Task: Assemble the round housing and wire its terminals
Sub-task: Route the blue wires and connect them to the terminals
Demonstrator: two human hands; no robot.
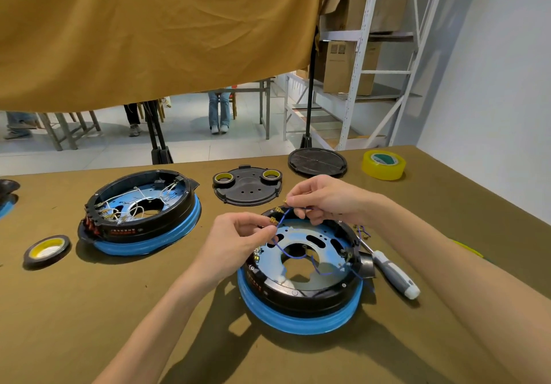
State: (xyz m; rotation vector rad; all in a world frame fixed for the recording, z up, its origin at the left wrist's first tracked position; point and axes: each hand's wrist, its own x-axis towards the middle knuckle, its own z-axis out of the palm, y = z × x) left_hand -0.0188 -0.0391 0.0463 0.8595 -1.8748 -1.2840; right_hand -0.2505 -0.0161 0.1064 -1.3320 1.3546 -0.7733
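Both hands, left hand and right hand, pinch the blue wire above the round housing; tugging could snag it or loosen a brass connector.

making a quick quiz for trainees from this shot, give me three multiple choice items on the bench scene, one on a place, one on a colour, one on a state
1. Where does the screwdriver lie?
A. to the right of the near housing
B. inside the far housing
C. on the round black cover

2. What colour is the wire held between the hands?
A. white
B. blue
C. red

3. How is the near housing at this moment?
A. closed with a cover
B. open on top, metal plate showing
C. lying on its side

Answers:
1. A, it lies on the table just beside that housing's right edge.
2. B, the left hand and right hand each pinch a thin blue strand with brass terminals; the white wires are in the far housing.
3. B, its blue-tinted inner plate and centre hole are exposed, while the black cover lies apart.
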